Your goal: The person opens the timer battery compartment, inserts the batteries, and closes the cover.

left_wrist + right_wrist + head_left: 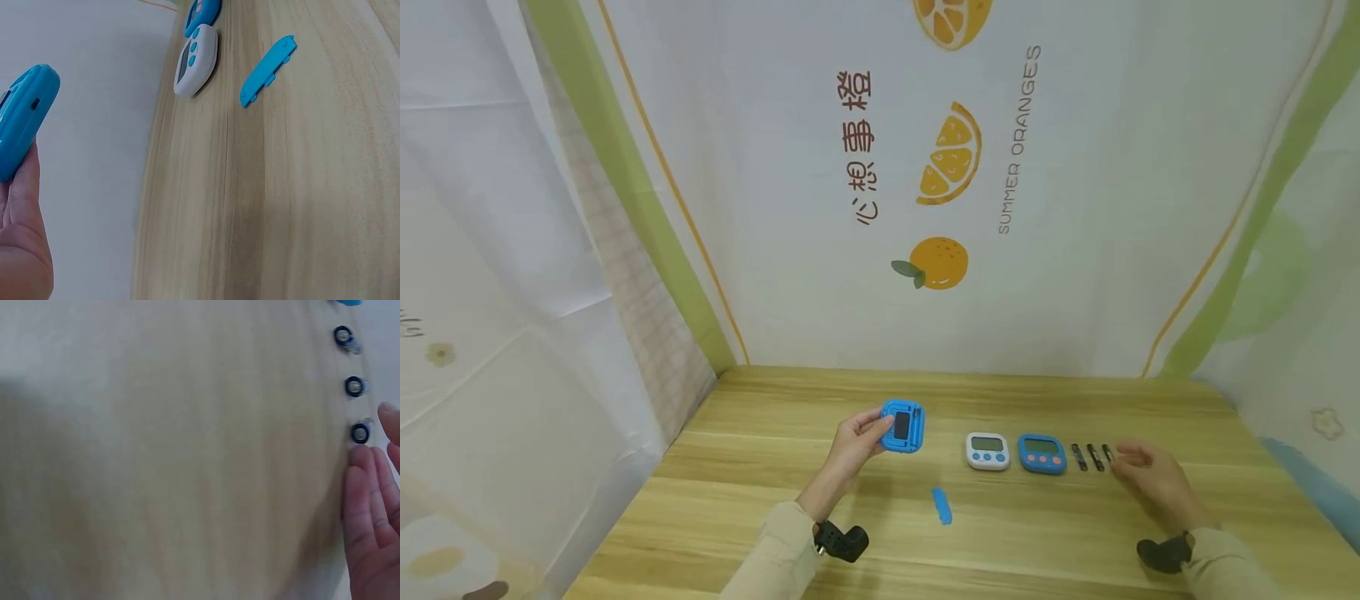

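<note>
Batteries (pixel 1095 457), three, lie beside the loosely parted right grip (pixel 1156 479). Left grip (pixel 856 437) holds one blue timer (pixel 906 427); one white timer (pixel 987 451), one pink-buttoned timer (pixel 1042 454) and one blue strip (pixel 942 506) share the worktop (pixel 1037 546).

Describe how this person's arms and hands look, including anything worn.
Both the left hand and the right hand are bare, with no gloves. The left sleeve and right sleeve are long and plain pale beige. Each wrist carries a chunky black device, the left one and the right one; finer details are too small to read.
</note>
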`<state>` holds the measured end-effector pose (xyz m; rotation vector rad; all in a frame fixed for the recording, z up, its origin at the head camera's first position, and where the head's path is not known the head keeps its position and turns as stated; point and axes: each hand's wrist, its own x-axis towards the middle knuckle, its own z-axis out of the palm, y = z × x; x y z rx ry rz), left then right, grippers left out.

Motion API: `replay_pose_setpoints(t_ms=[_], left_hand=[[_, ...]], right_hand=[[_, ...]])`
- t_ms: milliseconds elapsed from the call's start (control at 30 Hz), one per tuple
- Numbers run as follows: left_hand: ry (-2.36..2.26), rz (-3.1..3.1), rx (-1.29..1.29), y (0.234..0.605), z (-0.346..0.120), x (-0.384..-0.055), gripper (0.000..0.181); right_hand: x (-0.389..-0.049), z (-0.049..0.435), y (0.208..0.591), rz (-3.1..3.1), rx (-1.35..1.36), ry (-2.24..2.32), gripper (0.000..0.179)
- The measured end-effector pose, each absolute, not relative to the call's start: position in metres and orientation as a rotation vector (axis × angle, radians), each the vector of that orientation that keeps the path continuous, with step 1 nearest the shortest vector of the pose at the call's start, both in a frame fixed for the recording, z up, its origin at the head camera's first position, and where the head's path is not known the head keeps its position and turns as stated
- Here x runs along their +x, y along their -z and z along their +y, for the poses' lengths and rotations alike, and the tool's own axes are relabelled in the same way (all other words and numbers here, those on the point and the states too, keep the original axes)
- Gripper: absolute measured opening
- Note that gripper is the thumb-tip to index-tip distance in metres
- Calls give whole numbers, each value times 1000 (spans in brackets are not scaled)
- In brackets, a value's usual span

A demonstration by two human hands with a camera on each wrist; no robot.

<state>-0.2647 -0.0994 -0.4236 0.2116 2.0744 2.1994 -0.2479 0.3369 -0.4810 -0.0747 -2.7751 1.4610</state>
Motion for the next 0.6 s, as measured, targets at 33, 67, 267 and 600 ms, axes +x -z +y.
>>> replay_pose_setpoints(t_ms=[33, 67, 267, 600], left_hand=[[-2199, 2072, 210, 424, -100, -265, 52], [-2198, 2071, 209, 424, -100, -265, 52], [-2203, 2063, 204, 426, -101, -263, 51], [-2199, 2062, 218, 428, -104, -263, 46]], right_hand=[[-248, 338, 483, -2782, -83, -1440, 47], [-249, 339, 485, -2787, -86, -1412, 47], [-255, 339, 491, -2808, -57, -1221, 45], [-261, 340, 493, -2842, -81, -1097, 36]])
